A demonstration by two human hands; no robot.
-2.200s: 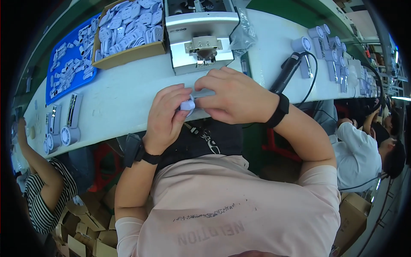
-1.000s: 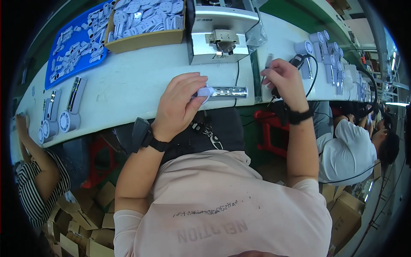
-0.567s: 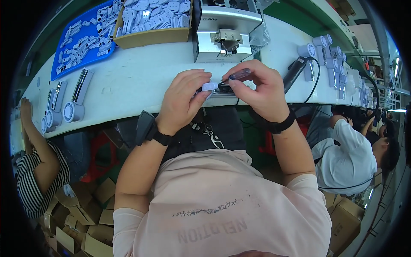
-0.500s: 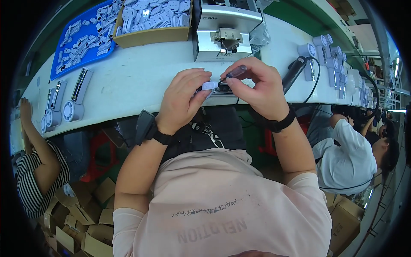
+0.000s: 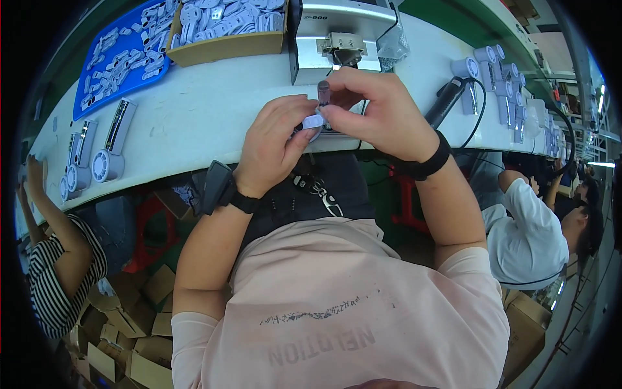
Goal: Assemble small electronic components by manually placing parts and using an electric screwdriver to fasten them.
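My left hand [image 5: 272, 142] is closed around a small white plastic part [image 5: 313, 122], held just above the near edge of the table; its palm hides much of the part. In my right hand [image 5: 383, 117] is a screwdriver with a translucent purplish handle [image 5: 324, 93], pinched between thumb and fingers. The handle stands roughly upright over the white part, close to the left fingertips. Whether the blade touches the part cannot be seen, as the fingers cover it.
A silver bench machine [image 5: 310, 61] stands behind my hands. To its left are a cardboard box [image 5: 227, 49] and a blue tray [image 5: 123, 96] of white parts. White round-headed units [image 5: 107, 165] lie at left, more [image 5: 465, 67] at right by a corded black tool [image 5: 444, 104]. Co-workers sit both sides.
My right hand has shifted left and swung the screwdriver from a slant to nearly upright above the white part. My left hand keeps its hold, having moved slightly.
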